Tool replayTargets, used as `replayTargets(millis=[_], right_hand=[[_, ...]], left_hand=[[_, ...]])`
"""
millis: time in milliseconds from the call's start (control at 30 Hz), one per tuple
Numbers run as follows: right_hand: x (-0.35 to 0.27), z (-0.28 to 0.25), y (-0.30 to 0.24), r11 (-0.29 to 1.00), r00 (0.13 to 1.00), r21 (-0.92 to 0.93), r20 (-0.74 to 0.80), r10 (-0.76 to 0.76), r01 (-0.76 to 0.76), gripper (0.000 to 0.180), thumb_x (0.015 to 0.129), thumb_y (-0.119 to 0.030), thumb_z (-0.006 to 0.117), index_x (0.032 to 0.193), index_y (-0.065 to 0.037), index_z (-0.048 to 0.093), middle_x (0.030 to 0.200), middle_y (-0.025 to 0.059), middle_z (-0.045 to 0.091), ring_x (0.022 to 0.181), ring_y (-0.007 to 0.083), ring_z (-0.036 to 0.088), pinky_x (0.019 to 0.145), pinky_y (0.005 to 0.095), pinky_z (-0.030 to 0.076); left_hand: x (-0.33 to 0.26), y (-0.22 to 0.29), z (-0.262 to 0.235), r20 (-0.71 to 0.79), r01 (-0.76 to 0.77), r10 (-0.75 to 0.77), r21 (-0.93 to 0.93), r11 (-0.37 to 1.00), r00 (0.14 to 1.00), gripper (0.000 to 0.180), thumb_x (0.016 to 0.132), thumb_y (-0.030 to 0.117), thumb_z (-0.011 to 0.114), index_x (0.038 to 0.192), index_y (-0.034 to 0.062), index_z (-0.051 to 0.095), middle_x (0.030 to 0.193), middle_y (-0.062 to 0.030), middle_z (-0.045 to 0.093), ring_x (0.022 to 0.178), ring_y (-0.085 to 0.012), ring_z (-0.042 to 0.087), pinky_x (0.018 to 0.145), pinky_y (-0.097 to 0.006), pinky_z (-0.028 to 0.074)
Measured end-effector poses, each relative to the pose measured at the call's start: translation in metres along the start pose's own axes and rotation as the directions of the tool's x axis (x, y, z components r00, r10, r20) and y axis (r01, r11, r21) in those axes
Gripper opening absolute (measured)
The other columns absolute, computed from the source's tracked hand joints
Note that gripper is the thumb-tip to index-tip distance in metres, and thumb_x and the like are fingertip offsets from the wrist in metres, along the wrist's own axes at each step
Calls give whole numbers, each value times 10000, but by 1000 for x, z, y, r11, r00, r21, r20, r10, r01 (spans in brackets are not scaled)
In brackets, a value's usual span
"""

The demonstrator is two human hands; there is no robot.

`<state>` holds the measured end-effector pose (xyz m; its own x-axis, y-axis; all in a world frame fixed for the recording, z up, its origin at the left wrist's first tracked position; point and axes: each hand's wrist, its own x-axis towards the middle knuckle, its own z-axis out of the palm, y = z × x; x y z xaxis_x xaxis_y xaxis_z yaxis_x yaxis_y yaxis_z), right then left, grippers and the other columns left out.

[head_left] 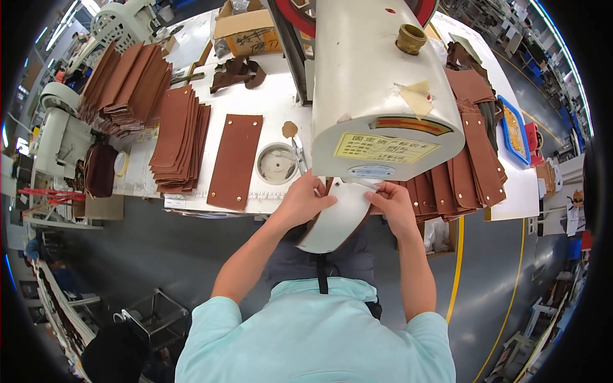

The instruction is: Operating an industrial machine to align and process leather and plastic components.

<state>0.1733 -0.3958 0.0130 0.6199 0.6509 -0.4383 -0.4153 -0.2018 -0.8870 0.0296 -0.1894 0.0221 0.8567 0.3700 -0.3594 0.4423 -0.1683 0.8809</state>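
Brown leather piece with white underside [335, 220] held under cream machine head [377, 89]; my left hand [305, 201] grips left edge, right hand [388, 203] pinches right edge.

A white worktable [268, 105] stands over a grey floor [166, 255] marked with a curving yellow line [457, 268]. Ceiling lights [82, 11] glare at the upper left, and metal racks [60, 306] line the lower left.

Bright even overhead light; soft shadows; sharp centre; strong fisheye bending, black vignette at rim.
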Motion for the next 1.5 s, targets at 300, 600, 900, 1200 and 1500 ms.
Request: replayTargets(millis=[300,600,900,1200,1500], right_hand=[[40,44,-12,954,970,-180,-3,-245,240,386,803,34,772,1165,20,638,1102,83,677,1009,190,638,859,322,544],[53,41,5,886,954,-368,5,-301,281,412,746,-28,858,1115,-12,675,1101,57,701,973,162,620,838,331,526],[17,26,-15,972,989,-199,-55,-139,125,345,791,31,752,1117,-5,644,984,52,676,879,104,647,766,265,552],[-44,-9,21,956,981,-292,187,43,13,260,839,-24,749,1067,53,651,864,10,665,785,78,596,693,254,500],[-155,-145,-86,611,865,-790,-266,-426,57,385,924,25,577,1307,9,614,958,-6,660,901,87,567,807,270,491]], left_hand=[[-6,-9,-24,-35,-119,120,33,992,992,496,831,147,749,1300,59,612,876,-93,669,724,-163,648,682,-316,524],[22,-12,-3,-4,-263,263,-54,963,965,378,822,136,712,1184,30,687,1019,-197,732,902,-313,716,787,-372,544],[34,-21,2,-57,-215,215,13,977,975,377,791,104,737,1158,27,697,963,-205,727,797,-289,707,713,-364,544],[-1,-8,-21,23,-181,190,-216,960,981,430,819,32,742,1240,0,661,858,-57,693,747,-117,649,643,-288,522],[-41,-64,-101,-526,311,138,672,672,839,1072,651,486,875,1532,148,368,1556,-264,353,1431,-467,327,1113,-692,258]])
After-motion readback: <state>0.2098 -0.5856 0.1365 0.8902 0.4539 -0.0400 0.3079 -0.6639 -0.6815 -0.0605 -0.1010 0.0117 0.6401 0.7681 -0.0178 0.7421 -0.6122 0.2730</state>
